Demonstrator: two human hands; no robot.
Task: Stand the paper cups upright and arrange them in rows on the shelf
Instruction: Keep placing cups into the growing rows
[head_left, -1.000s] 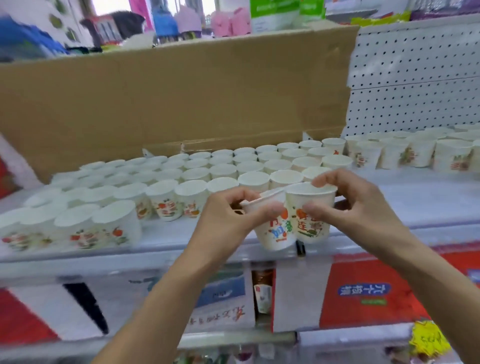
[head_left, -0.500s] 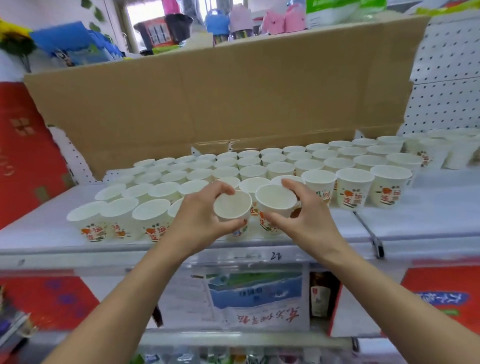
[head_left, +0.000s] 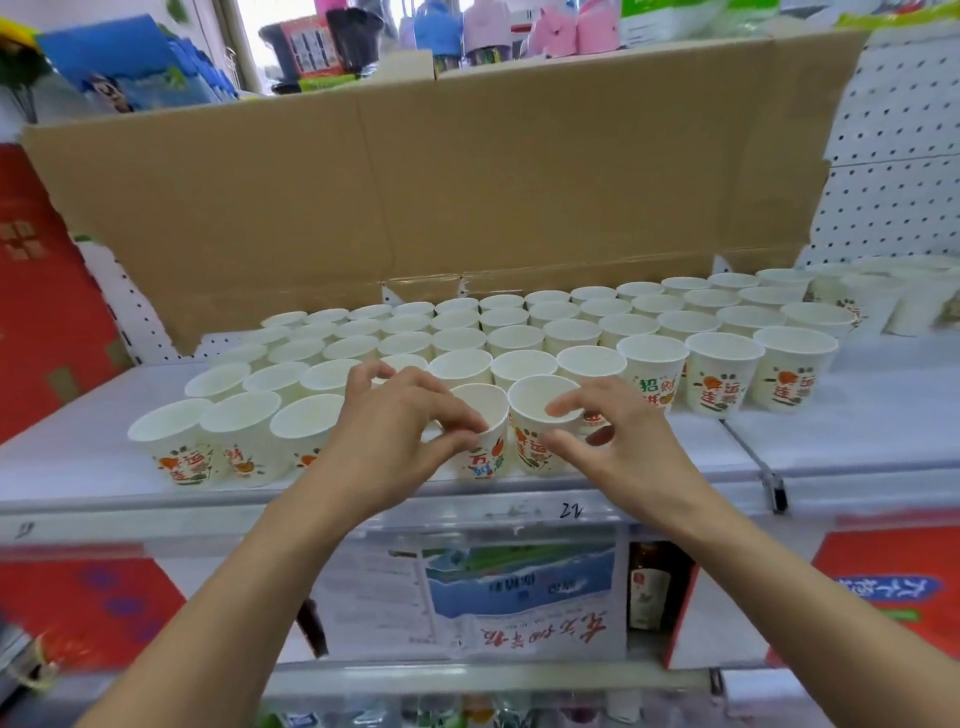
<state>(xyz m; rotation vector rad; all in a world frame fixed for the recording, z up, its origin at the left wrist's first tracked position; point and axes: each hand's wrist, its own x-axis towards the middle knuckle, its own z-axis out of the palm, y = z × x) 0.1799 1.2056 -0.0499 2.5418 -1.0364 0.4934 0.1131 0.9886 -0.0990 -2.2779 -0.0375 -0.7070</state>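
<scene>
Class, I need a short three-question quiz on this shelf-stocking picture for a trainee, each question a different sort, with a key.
1. True or false: the cup that the left hand pinches by its rim lies on its side.
2. What stands behind the rows of cups? A. a glass door. B. a cardboard sheet. C. a curtain.
3. Fill in: the right hand pinches a second cup in the ___ row on the shelf.
Key: 1 false, it stands upright; 2 B; 3 front.

far-right paper cups (head_left: 906, 306) are blurry and cut off by the edge; left hand (head_left: 395, 441) hides part of the front row
</scene>
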